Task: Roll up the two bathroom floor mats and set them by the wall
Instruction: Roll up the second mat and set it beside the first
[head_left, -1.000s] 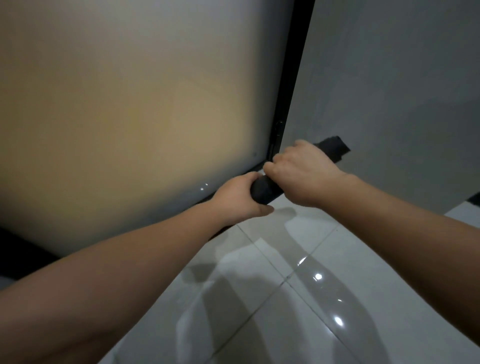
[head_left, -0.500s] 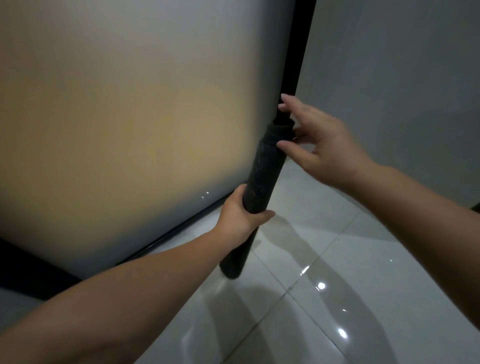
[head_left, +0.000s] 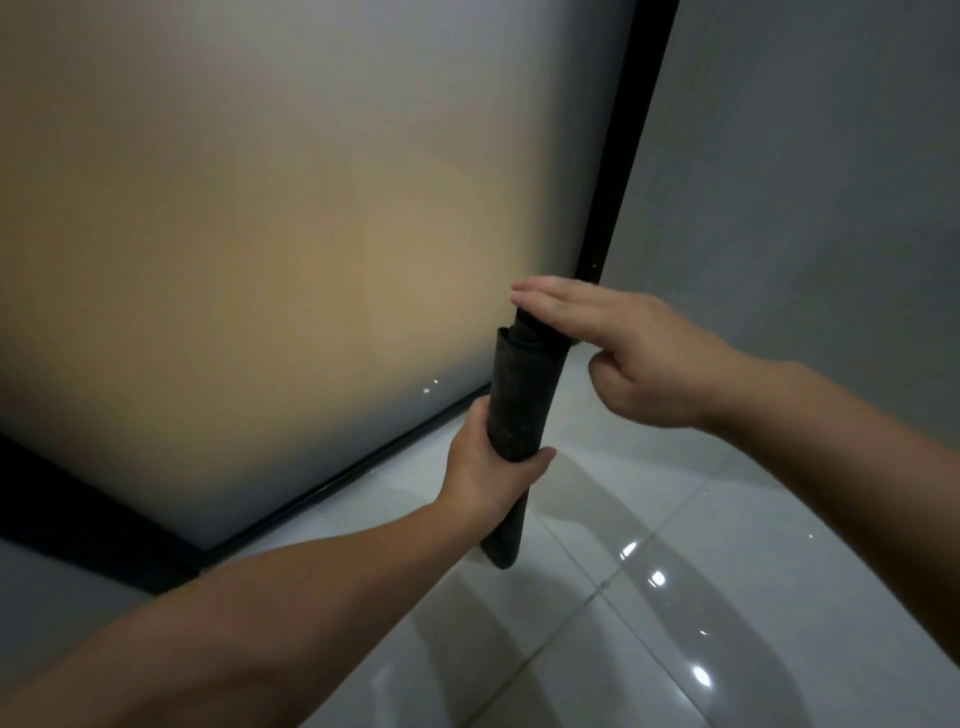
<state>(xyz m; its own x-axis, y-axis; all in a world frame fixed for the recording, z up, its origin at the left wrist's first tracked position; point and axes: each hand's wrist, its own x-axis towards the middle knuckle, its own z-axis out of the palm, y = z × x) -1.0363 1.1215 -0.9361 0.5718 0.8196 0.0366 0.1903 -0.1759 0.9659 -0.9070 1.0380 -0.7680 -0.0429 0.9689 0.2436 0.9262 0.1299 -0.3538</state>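
A dark mat rolled into a tight tube (head_left: 522, 395) stands almost upright, its lower end on the white floor tiles (head_left: 675, 597) near the corner. My left hand (head_left: 493, 467) is wrapped around the roll's lower half. My right hand (head_left: 628, 353) lies flat, fingers straight, with the palm resting on the roll's top end, where an inner layer sticks out a little. Only one mat is in view.
A frosted glass panel (head_left: 260, 260) in a black frame (head_left: 623, 156) fills the left and centre. A grey wall (head_left: 805, 208) rises on the right, meeting the frame at the corner behind the roll. Glossy tiles stretch toward me.
The roll went from lying across both fists to standing on end. My right hand let go of it and now presses flat on its top; my left hand kept its grip.
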